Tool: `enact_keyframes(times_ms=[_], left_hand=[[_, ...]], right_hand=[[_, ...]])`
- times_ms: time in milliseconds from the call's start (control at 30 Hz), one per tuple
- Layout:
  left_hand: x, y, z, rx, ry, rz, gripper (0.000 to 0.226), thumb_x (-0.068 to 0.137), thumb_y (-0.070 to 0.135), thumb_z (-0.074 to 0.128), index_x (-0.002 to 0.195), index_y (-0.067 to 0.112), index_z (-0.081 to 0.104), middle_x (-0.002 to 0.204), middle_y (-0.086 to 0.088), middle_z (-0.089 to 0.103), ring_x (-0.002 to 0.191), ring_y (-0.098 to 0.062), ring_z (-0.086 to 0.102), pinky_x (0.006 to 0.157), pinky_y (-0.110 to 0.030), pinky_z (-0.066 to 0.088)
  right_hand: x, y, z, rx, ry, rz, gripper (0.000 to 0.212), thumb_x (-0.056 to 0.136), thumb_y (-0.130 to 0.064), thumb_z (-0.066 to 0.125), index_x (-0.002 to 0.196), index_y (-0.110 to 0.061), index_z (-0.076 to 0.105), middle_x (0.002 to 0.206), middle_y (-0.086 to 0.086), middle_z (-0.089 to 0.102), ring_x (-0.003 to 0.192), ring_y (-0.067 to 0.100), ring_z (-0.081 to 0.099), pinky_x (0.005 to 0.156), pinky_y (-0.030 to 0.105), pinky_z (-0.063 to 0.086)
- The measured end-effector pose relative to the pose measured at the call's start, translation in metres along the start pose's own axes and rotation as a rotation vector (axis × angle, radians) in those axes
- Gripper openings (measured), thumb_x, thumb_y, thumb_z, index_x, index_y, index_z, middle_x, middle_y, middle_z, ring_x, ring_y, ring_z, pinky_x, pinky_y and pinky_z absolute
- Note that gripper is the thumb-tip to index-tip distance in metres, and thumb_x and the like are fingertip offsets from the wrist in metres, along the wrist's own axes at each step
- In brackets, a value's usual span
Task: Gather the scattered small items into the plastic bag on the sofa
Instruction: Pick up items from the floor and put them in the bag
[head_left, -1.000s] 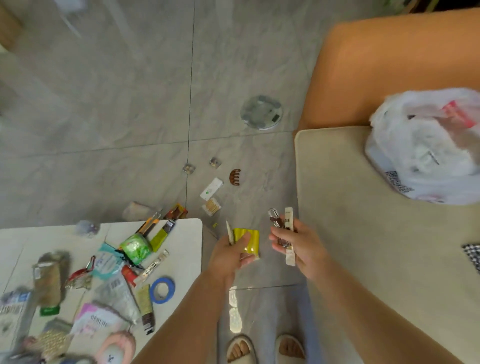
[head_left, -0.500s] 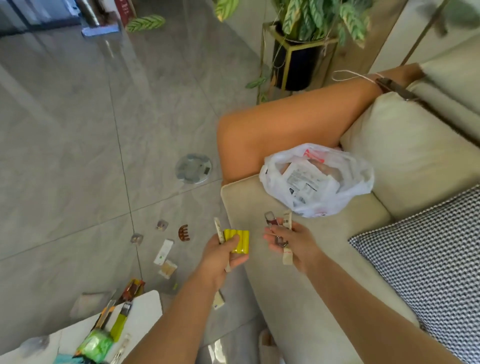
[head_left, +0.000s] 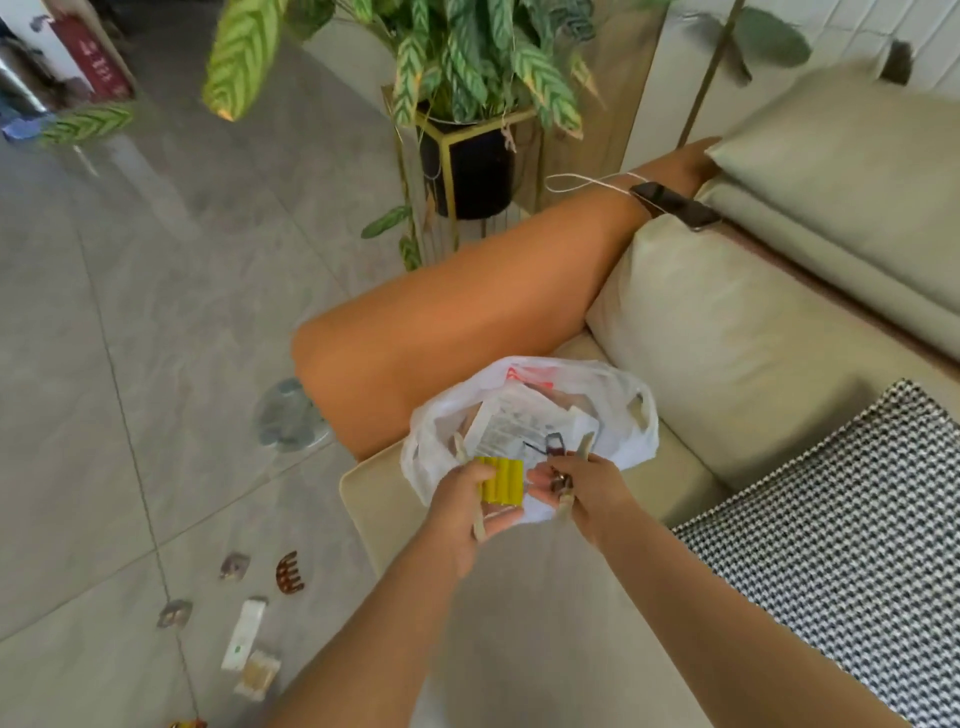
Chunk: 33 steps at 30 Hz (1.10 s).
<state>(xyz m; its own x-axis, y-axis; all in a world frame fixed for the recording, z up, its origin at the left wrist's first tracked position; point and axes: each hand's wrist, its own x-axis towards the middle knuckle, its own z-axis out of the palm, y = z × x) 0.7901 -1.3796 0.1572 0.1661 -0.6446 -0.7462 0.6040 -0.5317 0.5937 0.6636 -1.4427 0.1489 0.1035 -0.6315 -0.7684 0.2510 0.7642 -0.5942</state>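
Both hands hang right at the near edge of the plastic bag (head_left: 524, 410), which sits slumped on the sofa (head_left: 727, 332) seat against the orange armrest (head_left: 457, 322), its mouth gaping upward and toward the person. The left hand (head_left: 467, 512) has its grip clamped on a yellow ribbed pack (head_left: 501, 480) and a pale flat stick (head_left: 479, 522), the stick's long axis running near-to-far and poking over the bag's rim; the right hand (head_left: 587, 491) pinches a cluster of small dark metal pieces (head_left: 561, 480) with another pale strip (head_left: 584, 447) that likewise points away toward the opening. So the opening lies just beyond and slightly below both grips — neither hand is plainly nearer, and I judge the coming move to be little more than a short push forward and a release over the mouth. Several items are left on the floor (head_left: 130, 364) to the near left: a brown hair claw (head_left: 289, 572), a white sachet (head_left: 243, 635) with a small green mark, and a few small wrapped pieces nearby. As for writing, the bag carries red print near its far rim and a white printed sheet (head_left: 511, 426) lies inside with fine lines of text — none of it is sharp enough to read. A potted plant (head_left: 467, 67) stands beyond the armrest.
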Motion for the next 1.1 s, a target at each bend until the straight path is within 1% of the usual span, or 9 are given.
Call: enact_keyframes(times_ms=[100,200,367,467,533,633,767,900,1100], left_hand=[[0.034,0.009,0.027,-0.030,0.036,-0.034,0.021,0.094,0.014,0.041,0.092,0.010,0.061,0.082,-0.015,0.065,0.072,-0.024,0.061,0.065,-0.035,0.056],[0.074,0.005,0.040,0.092,0.102,-0.069,0.026,0.098,0.016,0.038,0.118,0.006,0.053,0.106,-0.020,0.062,0.075,-0.025,0.062,0.068,-0.038,0.056],[0.135,-0.001,0.045,0.193,0.194,-0.150,0.026,0.096,0.018,0.051,0.120,0.007,0.049,0.113,-0.021,0.059,0.077,-0.032,0.064,0.048,-0.024,0.048],[0.164,-0.008,0.051,0.218,0.155,-0.132,0.032,0.091,0.019,0.061,0.118,0.003,0.054,0.074,-0.011,0.063,0.063,-0.021,0.058,0.074,-0.031,0.056],[0.172,-0.009,0.057,0.197,0.118,-0.113,0.027,0.089,0.020,0.062,0.112,0.005,0.057,0.085,-0.011,0.064,0.077,-0.022,0.064,0.081,-0.036,0.057],[0.181,-0.013,0.059,0.106,0.077,-0.077,0.020,0.092,0.019,0.058,0.111,0.013,0.059,0.102,-0.011,0.063,0.098,-0.024,0.063,0.081,-0.033,0.056],[0.176,-0.010,0.056,0.087,0.044,-0.034,0.022,0.092,0.019,0.056,0.113,0.020,0.059,0.114,-0.008,0.062,0.105,-0.019,0.059,0.084,-0.030,0.052],[0.159,-0.001,0.046,0.108,0.095,-0.027,0.026,0.097,0.010,0.046,0.121,0.017,0.053,0.121,-0.010,0.060,0.105,-0.019,0.060,0.089,-0.034,0.052],[0.105,0.001,0.009,0.095,0.162,-0.098,0.023,0.098,0.016,0.048,0.119,0.011,0.054,0.114,-0.013,0.065,0.096,-0.023,0.066,0.084,-0.033,0.054]], right_hand=[[0.038,-0.017,0.004,-0.045,0.089,0.042,0.027,0.093,0.005,0.041,0.069,-0.003,0.047,0.042,0.009,0.049,0.030,0.015,0.047,0.036,0.018,0.041],[0.075,-0.021,0.005,-0.107,0.152,0.078,0.031,0.095,0.004,0.037,0.065,-0.005,0.044,0.048,0.010,0.046,0.030,0.016,0.045,0.034,0.019,0.042],[0.131,-0.015,0.004,-0.247,0.212,0.139,0.026,0.096,-0.004,0.035,0.076,-0.005,0.052,0.067,0.009,0.051,0.056,0.023,0.051,0.075,0.046,0.053],[0.155,-0.021,0.001,-0.309,0.258,0.180,0.022,0.095,-0.005,0.038,0.077,-0.005,0.051,0.066,0.009,0.049,0.055,0.023,0.048,0.063,0.044,0.049],[0.161,-0.026,0.000,-0.370,0.262,0.111,0.010,0.094,-0.005,0.041,0.091,-0.005,0.051,0.072,0.010,0.051,0.060,0.021,0.050,0.051,0.033,0.049],[0.169,-0.019,-0.005,-0.397,0.248,-0.031,0.036,0.093,-0.006,0.043,0.130,-0.009,0.045,0.100,0.013,0.055,0.100,0.032,0.058,0.092,0.043,0.053],[0.164,-0.011,-0.007,-0.440,0.213,-0.083,0.050,0.093,-0.004,0.040,0.142,-0.014,0.036,0.135,0.016,0.047,0.119,0.035,0.049,0.104,0.051,0.041],[0.149,-0.002,-0.001,-0.505,0.189,-0.163,0.036,0.087,0.002,0.036,0.098,-0.022,0.060,0.110,0.014,0.061,0.090,0.026,0.059,0.096,0.051,0.048],[0.116,0.015,0.014,-0.446,0.071,-0.159,0.018,0.085,0.002,0.050,0.093,-0.011,0.060,0.083,0.002,0.063,0.088,0.023,0.062,0.071,0.030,0.052]])
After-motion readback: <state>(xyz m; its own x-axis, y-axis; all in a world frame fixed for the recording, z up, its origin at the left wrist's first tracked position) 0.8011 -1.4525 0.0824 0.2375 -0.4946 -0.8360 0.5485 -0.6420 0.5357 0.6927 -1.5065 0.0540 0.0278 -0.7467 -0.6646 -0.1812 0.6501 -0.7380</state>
